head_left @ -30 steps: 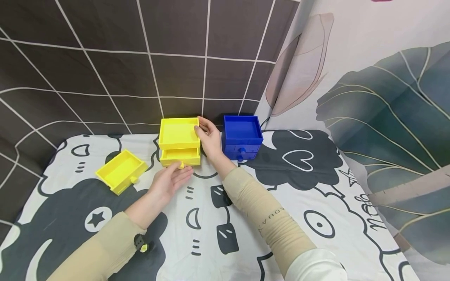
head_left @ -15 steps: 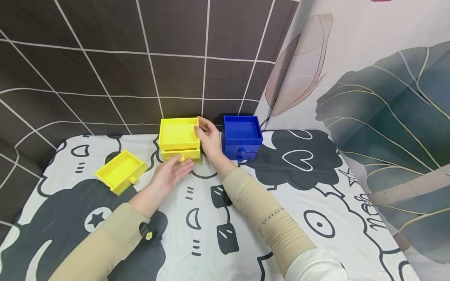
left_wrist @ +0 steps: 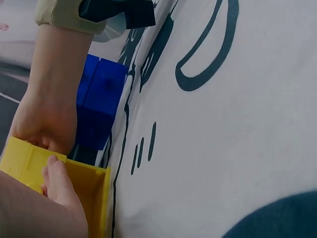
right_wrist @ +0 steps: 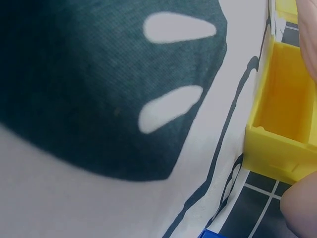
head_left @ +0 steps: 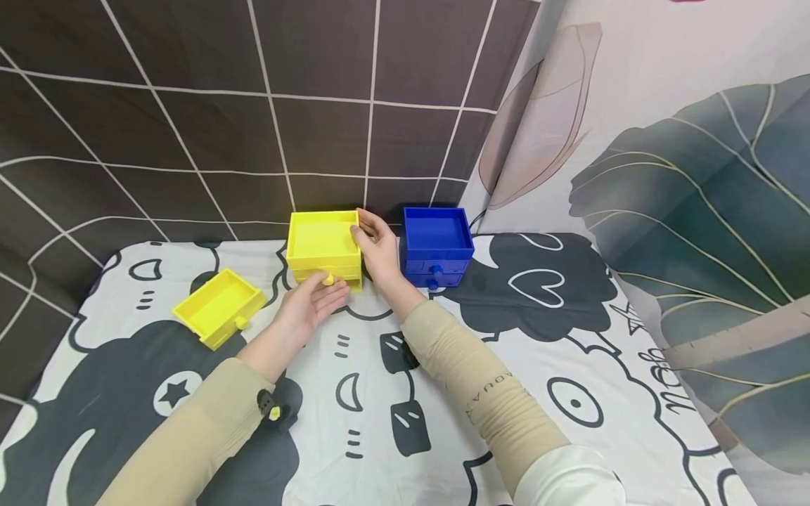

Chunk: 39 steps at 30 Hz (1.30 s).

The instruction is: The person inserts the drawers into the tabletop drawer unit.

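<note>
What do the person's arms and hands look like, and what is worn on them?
Both hands, the left hand and the right hand, are bare, with no gloves or rings in view. Each forearm wears a snug beige sleeve; the right sleeve carries small dark lettering and ends over white cloth near the elbow. A small black device with a yellow dot sits at the left wrist.

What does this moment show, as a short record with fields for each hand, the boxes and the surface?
left hand: left hand with straight fingers pressing the front of the lower drawer, by its knob
right hand: right hand holding the right side of the yellow drawer box
loose drawer: yellow loose drawer lying apart, left of the box
blue box: blue drawer box right of the yellow one, drawers in
surface: patterned cloth, black and white
</note>
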Available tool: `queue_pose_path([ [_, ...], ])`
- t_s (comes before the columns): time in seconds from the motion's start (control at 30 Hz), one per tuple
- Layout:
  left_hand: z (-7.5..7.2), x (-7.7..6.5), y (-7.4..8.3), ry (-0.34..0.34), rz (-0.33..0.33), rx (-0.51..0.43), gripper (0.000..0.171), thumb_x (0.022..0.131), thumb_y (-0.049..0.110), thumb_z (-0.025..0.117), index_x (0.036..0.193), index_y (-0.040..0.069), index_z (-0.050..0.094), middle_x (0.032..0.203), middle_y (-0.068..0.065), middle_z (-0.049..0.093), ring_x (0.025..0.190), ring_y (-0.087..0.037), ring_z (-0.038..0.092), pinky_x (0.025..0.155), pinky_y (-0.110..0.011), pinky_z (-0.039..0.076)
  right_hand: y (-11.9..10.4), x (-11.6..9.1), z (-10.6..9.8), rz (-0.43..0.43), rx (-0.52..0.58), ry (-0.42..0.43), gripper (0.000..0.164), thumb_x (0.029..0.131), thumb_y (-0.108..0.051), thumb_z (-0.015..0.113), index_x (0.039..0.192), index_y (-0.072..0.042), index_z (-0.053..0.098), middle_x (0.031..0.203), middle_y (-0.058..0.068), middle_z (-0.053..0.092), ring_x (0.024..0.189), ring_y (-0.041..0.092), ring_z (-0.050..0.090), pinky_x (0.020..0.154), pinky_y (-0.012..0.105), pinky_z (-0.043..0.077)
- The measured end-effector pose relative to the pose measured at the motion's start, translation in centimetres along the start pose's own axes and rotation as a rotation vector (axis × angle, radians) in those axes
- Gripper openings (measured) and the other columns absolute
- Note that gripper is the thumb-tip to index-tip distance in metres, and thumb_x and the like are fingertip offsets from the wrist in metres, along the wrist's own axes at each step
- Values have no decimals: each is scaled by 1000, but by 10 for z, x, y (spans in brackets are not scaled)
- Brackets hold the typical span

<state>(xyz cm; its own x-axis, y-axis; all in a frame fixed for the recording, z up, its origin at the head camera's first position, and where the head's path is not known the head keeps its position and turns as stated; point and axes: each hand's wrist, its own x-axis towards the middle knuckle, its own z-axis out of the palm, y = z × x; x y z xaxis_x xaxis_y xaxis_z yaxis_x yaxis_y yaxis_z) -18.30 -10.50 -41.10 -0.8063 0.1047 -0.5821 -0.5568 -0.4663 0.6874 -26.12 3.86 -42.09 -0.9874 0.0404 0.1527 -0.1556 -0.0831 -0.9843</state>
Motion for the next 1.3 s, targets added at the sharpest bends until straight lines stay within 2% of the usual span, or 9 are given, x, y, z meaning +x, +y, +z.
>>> queue_pose_path([
  [0.17, -3, -1, 0, -46, -4, -12, 20, 112, 28, 53, 125, 13, 54, 109, 0, 73, 94, -8, 76, 114, -27, 53, 0, 0, 0, 0, -3, 0, 43, 103, -1, 61, 145, 5, 58, 150, 23, 60, 141, 35, 57, 121, 38, 50],
  [0.27, -6, -2, -1, -86, -8, -13, 23, 113, 28, 52, 130, 12, 52, 133, -7, 69, 103, -9, 74, 117, -27, 50, -1, 0, 1, 0, 0, 0, 43, 103, -1, 61, 145, 6, 58, 150, 24, 60, 141, 35, 57, 121, 39, 51],
  [0.4, -12, -8, -2, -124, -14, -7, 32, 114, 29, 49, 141, 12, 46, 168, -17, 41, 133, -16, 65, 120, -26, 47, -1, -1, 1, 6, 9, 1, 43, 103, 0, 61, 145, 6, 58, 150, 24, 60, 141, 35, 57, 121, 39, 50],
  [0.5, -20, -14, -2, -147, -10, -5, 33, 114, 27, 47, 143, 11, 45, 174, -17, 31, 138, -17, 61, 121, -26, 45, -1, -1, 1, 13, 15, 2, 43, 103, 0, 60, 145, 6, 58, 150, 24, 60, 141, 35, 57, 122, 39, 49],
  [0.67, -35, -25, -1, -156, -24, -17, 35, 115, 24, 45, 146, 9, 45, 151, -10, 56, 110, -8, 73, 121, -26, 45, -1, 0, 1, 16, 11, 10, 42, 104, 0, 60, 145, 5, 58, 150, 23, 60, 141, 35, 57, 121, 38, 50],
  [0.73, -41, -29, -1, -147, -42, -29, 42, 114, 26, 47, 153, 9, 41, 137, -2, 64, 111, -8, 73, 122, -26, 44, 0, 0, 1, 20, 10, 12, 42, 104, 0, 61, 145, 5, 58, 150, 23, 61, 141, 34, 57, 121, 38, 50],
  [0.87, -55, -36, -2, -138, -72, -62, 50, 113, 26, 52, 158, 11, 38, 124, 2, 71, 119, -9, 73, 123, -28, 43, 1, 0, 2, 23, 22, 13, 42, 103, 0, 61, 145, 5, 59, 149, 23, 61, 141, 34, 57, 120, 37, 51],
  [1.07, -77, -45, -6, -142, -72, -78, 34, 113, 24, 50, 145, 11, 46, 106, 4, 79, 101, -7, 78, 114, -26, 52, -1, -1, 1, 20, 33, 12, 42, 103, 2, 61, 144, 6, 59, 149, 24, 61, 141, 35, 57, 120, 38, 51],
  [1.3, -97, -52, -16, -114, -93, -126, 15, 113, 21, 48, 120, 13, 58, 103, 2, 79, 99, -9, 79, 108, -24, 57, -1, 0, 0, 25, 23, 6, 42, 104, 0, 61, 145, 4, 58, 150, 23, 60, 142, 34, 56, 120, 38, 51],
])
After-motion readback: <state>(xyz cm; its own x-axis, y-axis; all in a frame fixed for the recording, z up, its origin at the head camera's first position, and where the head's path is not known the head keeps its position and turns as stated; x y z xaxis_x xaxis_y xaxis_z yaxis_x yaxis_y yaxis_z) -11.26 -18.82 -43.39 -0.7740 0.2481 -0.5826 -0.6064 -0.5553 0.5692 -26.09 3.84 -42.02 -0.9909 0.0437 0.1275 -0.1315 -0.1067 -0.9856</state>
